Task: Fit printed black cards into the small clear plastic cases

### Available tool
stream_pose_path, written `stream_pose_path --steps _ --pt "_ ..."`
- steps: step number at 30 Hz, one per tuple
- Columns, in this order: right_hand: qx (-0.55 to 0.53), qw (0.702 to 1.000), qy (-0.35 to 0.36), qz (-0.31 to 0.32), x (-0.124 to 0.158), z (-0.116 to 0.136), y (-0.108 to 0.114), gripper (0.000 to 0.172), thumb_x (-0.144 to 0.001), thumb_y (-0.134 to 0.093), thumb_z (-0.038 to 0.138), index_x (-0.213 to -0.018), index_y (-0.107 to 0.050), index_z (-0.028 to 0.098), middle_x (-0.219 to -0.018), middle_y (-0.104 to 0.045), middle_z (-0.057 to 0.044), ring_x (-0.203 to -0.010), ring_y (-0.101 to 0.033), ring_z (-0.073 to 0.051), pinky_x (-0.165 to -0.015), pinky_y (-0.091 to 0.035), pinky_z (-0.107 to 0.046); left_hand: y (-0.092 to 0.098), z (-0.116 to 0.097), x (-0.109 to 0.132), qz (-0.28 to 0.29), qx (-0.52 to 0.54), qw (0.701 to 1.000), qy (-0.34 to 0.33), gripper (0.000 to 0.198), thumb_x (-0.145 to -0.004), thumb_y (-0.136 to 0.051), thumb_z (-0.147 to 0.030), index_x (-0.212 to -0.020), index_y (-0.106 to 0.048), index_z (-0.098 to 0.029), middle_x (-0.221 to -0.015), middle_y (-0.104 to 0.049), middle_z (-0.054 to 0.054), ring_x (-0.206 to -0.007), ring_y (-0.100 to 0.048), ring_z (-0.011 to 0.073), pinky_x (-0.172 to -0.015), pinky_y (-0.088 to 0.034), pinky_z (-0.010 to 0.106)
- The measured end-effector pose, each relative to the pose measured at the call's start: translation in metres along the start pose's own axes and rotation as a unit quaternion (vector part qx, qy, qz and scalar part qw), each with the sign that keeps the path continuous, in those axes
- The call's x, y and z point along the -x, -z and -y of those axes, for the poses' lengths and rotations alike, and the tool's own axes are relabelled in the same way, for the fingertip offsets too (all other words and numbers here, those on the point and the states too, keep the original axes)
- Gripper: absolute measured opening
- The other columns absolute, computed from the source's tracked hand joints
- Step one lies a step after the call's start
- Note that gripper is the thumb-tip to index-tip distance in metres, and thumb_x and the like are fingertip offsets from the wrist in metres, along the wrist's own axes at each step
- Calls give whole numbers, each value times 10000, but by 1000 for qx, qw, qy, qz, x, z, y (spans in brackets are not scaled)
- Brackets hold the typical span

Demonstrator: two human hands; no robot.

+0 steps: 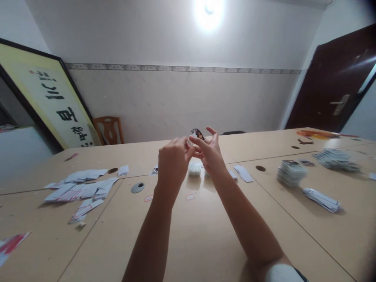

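Both my hands are raised together above the middle of a light wooden table [205,243]. My left hand [174,160] is curled into a loose fist, its fingertips meeting those of my right hand [209,152]. Between them sticks up a small dark card [197,133] with a red and black picture. My right hand pinches it with thumb and forefinger while the other fingers stand up. Just behind the hands, a small clear stack of sleeves [195,168] lies on the table.
White slips [84,188] lie scattered at the left. Stacks of cards [290,172] and more piles [336,158] sit at the right. A round cable cap [138,187], a wooden chair [108,130], a framed calligraphy panel [55,102] and a dark door [337,86] are also in view.
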State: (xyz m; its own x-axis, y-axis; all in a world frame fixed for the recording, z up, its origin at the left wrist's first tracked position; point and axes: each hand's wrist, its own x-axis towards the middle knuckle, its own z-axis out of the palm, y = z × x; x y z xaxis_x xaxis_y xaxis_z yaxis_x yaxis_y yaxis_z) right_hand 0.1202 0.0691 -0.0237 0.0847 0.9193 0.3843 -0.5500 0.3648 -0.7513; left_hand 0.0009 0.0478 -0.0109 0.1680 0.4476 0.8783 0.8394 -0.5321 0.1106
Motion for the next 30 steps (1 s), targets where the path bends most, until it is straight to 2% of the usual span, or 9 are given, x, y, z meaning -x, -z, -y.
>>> stream_pose_path --steps 7,13,18,21,25,30 --pt "5 1000 2 29 0 3 0 1083 -576 -891 371 -1417 -209 340 -1009 -591 11 -736 -666 -152 -775 -610 -398 12 -1 0 -3 62 998 6 205 -881 -542 -200 -770 -714 -193 -676 -696 25 -591 -587 156 -607 -389 301" --pt "-12 997 -10 79 -3 6 1 976 -601 -844 361 -1385 -263 337 -942 -586 41 -678 -674 -153 -695 -600 -372 29 -9 1 3 177 981 83 171 -884 -623 -283 -833 -774 -221 -724 -766 2 -664 -715 170 -645 -512 280" --pt "-30 992 -30 117 -7 8 5 884 -639 -795 354 -1369 -297 371 -1006 -606 19 -751 -708 -192 -695 -591 -385 33 1 1 -32 267 946 182 179 -853 -672 -326 -882 -783 -188 -728 -773 27 -652 -732 180 -622 -595 277" --pt "-62 992 -32 104 -14 7 12 814 -648 -794 344 -1331 -352 350 -990 -609 11 -823 -703 -203 -727 -586 -383 34 6 0 -54 330 914 230 225 -841 -691 -367 -897 -779 -167 -714 -764 44 -686 -750 194 -624 -634 279" --pt "-76 995 -23 67 -23 2 22 663 -645 -782 348 -1215 -445 320 -1037 -617 -4 -910 -673 -201 -780 -571 -377 36 7 -2 -81 374 885 264 254 -827 -707 -377 -914 -768 -147 -778 -769 62 -750 -765 209 -631 -652 275" --pt "-101 993 -15 52 -28 -4 24 651 -610 -809 308 -1153 -450 293 -992 -633 7 -834 -652 -164 -771 -559 -340 35 15 -4 -97 409 865 273 218 -832 -717 -343 -916 -765 -148 -816 -772 69 -758 -765 189 -681 -655 275"
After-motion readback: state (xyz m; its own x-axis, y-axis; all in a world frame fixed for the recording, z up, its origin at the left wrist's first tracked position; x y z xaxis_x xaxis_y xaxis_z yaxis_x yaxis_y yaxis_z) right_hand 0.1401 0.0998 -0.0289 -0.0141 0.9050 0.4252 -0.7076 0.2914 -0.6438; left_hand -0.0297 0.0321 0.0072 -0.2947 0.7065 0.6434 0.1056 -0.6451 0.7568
